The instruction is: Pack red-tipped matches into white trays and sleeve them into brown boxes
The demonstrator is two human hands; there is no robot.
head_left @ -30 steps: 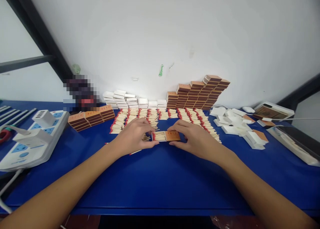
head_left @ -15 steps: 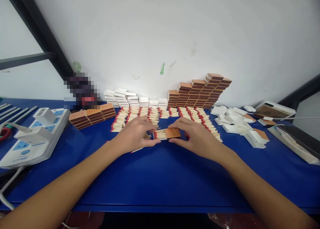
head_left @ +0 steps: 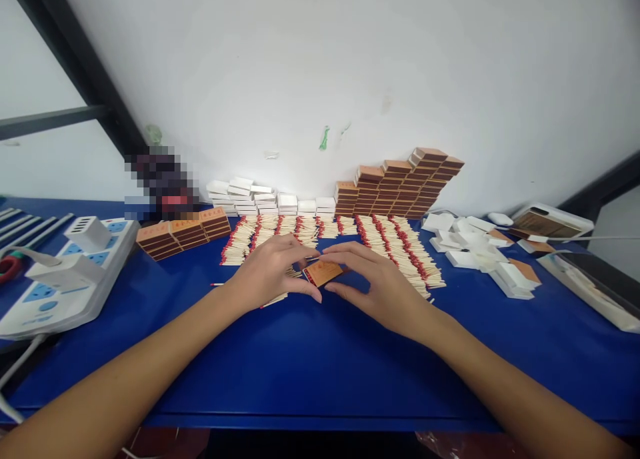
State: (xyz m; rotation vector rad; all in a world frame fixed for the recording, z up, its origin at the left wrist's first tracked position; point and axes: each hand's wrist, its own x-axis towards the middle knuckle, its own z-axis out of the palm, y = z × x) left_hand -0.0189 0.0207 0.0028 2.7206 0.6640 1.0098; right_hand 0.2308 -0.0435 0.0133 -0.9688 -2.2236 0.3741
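A small orange-topped matchbox sits between my two hands above the blue table, turned slightly at an angle. A little red shows at its left end. My left hand curves its thumb and fingers around that left end. From the other side, my right hand pinches the box's long edges with thumb and fingertips. Beneath and behind the hands lie rows of loose red-tipped matches, partly hidden by my fingers.
White matchbox trays are stacked by the wall, left of tall stacks of brown matchboxes. More matchboxes stand at left near a power strip. White trays lie heaped at right, beside a phone-like dark device.
The tray of matches has slid into its orange sleeve, so the matches inside are now mostly covered. My right hand has moved left, closer to my left hand.
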